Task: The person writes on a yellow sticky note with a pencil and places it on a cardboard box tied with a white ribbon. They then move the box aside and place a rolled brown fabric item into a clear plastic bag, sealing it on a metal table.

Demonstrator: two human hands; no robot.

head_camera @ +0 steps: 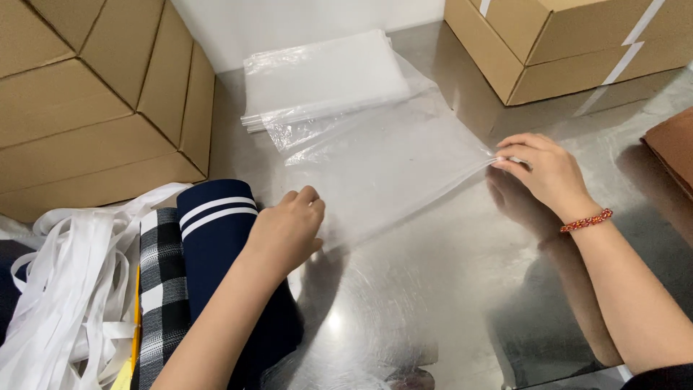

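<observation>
A clear plastic bag is stretched above a shiny metal table. My right hand pinches the bag's right corner, a red beaded bracelet on its wrist. My left hand grips the bag's near left edge with curled fingers. Just left of that hand lies a folded navy garment with white stripes, beside a black-and-white checked fabric. Behind the held bag sits a stack of clear plastic bags.
Cardboard boxes are piled at the left and another cardboard box stands at the back right. White straps are heaped at the lower left. A brown flat item lies at the right edge.
</observation>
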